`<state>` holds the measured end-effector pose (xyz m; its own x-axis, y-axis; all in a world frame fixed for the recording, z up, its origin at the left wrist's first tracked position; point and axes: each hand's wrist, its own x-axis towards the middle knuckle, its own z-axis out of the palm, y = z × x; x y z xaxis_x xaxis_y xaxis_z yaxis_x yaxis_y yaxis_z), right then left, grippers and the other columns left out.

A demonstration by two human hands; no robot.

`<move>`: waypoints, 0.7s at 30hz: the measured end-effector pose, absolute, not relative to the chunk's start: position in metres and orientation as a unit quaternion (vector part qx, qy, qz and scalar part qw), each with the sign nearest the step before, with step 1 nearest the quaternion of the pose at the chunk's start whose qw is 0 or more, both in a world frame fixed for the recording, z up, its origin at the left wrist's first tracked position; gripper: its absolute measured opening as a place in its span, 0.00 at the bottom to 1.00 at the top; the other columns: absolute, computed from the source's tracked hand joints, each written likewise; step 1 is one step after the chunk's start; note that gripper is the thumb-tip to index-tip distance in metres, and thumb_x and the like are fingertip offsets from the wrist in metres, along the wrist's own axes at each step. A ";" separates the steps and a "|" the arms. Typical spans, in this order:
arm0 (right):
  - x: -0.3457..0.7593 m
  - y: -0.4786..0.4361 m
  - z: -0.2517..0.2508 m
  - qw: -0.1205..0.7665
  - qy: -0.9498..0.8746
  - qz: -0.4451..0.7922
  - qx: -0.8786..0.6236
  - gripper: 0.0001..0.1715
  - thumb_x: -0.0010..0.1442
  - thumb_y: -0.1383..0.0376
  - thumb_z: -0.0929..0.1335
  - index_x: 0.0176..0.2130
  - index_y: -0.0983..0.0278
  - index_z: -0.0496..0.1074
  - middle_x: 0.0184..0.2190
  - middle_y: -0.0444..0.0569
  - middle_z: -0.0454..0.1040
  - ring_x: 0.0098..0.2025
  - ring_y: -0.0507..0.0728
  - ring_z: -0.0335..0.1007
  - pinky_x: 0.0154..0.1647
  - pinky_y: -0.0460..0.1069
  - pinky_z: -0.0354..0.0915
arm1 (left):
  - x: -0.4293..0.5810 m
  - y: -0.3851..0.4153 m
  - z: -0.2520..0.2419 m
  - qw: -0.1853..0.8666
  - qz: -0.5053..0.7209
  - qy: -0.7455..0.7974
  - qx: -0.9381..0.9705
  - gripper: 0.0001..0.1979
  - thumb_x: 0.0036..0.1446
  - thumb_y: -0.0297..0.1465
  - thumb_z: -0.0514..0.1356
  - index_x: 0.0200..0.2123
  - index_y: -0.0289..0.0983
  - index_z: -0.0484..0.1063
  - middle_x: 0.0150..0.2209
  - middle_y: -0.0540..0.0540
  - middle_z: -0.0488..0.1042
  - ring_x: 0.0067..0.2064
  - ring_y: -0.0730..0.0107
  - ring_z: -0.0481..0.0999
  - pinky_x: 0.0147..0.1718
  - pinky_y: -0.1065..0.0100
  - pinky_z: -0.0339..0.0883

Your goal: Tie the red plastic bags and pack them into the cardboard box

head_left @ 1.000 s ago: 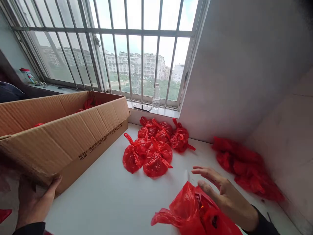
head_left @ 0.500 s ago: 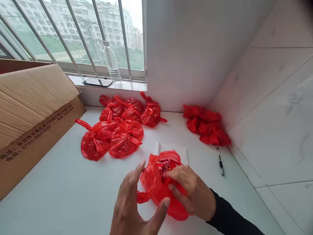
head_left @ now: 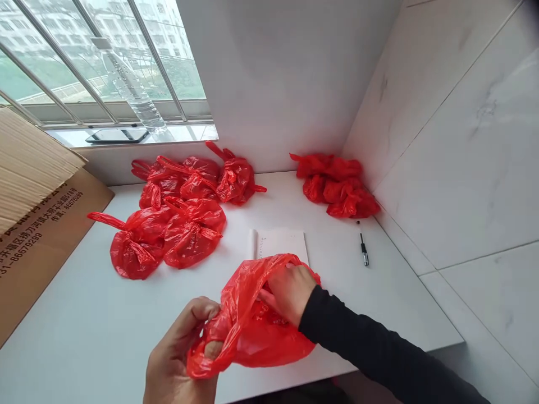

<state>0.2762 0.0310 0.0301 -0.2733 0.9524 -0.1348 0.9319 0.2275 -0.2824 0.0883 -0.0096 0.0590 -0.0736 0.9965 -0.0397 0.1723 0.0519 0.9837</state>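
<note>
— So, what sort of surface is this?

— It's a white table (head_left: 105, 331), smooth and matte, pushed into a corner. Behind it is a plain white wall (head_left: 273, 84), and along the right is a wall of large pale tiles (head_left: 455, 168) with faint grey veining.

— And on the left?

— A barred window (head_left: 84, 56) looks out on blocks of flats and greenery. On its sill (head_left: 185, 133) stand a clear plastic bottle (head_left: 135, 95) and a dark phone (head_left: 118, 135) lying flat beside it.

— What lies on the table?

— A cluster of tied red bags (head_left: 177, 213) sits near the sill, several of them touching. A second heap of red bags (head_left: 337, 185) is tucked into the far corner against the tiles. Between the two groups, nearer the person, lies a sheet of paper (head_left: 282, 244) with a line of small writing, and a black pen (head_left: 364, 252) lies to its right, well apart from it. A cardboard box (head_left: 37, 224) with printed characters and numbers fills the left edge.

— And the hands?

— Both are on an open red bag (head_left: 248, 331) held at the near edge of the table. The left hand (head_left: 181, 353) is closed on the bag's bunched rim, pinching the plastic. The right hand (head_left: 288, 292), in a black sleeve, reaches into the bag's mouth; its fingers are curled, but I cannot tell whether they hold anything.
</note>
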 end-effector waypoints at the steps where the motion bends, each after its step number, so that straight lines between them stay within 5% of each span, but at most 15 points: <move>1: 0.272 0.036 0.027 0.042 -0.785 0.159 -0.598 0.17 0.68 0.57 0.64 0.36 0.65 0.75 0.31 0.54 0.79 0.36 0.63 0.77 0.34 0.52 0.64 | 0.089 -0.010 0.059 0.456 0.463 0.569 0.504 0.15 0.49 0.45 0.69 0.29 0.43 0.72 0.28 0.51 0.72 0.27 0.71 0.70 0.24 0.76 0.67; 5: 0.272 0.042 0.024 0.089 -0.796 0.167 -0.575 0.09 0.66 0.60 0.66 0.40 0.62 0.74 0.39 0.48 0.80 0.42 0.60 0.76 0.37 0.50 0.63 | 0.082 -0.012 0.053 0.497 0.464 0.558 0.477 0.14 0.50 0.46 0.68 0.33 0.43 0.76 0.33 0.49 0.76 0.32 0.66 0.72 0.31 0.71 0.71; 12: 0.281 0.028 0.028 0.103 -0.794 0.175 -0.573 0.19 0.71 0.60 0.58 0.40 0.64 0.73 0.31 0.49 0.77 0.31 0.56 0.72 0.30 0.49 0.60 | 0.075 -0.023 0.047 0.511 0.490 0.551 0.442 0.11 0.49 0.43 0.69 0.34 0.44 0.79 0.28 0.51 0.73 0.31 0.66 0.69 0.30 0.72 0.69; 17: 0.277 0.013 0.016 0.035 -0.840 0.164 -0.515 0.14 0.61 0.65 0.68 0.47 0.63 0.72 0.40 0.52 0.77 0.39 0.62 0.74 0.31 0.51 0.61 | 0.086 -0.023 0.058 0.526 0.493 0.542 0.432 0.13 0.50 0.45 0.68 0.30 0.43 0.78 0.29 0.49 0.70 0.30 0.68 0.67 0.30 0.71 0.70; 21: 0.280 0.007 0.021 0.032 -0.839 0.162 -0.519 0.13 0.63 0.64 0.66 0.48 0.64 0.72 0.43 0.54 0.77 0.44 0.63 0.74 0.33 0.51 0.64 | 0.086 -0.023 0.058 0.533 0.486 0.525 0.451 0.12 0.54 0.44 0.66 0.29 0.42 0.76 0.26 0.50 0.67 0.29 0.70 0.65 0.27 0.73 0.67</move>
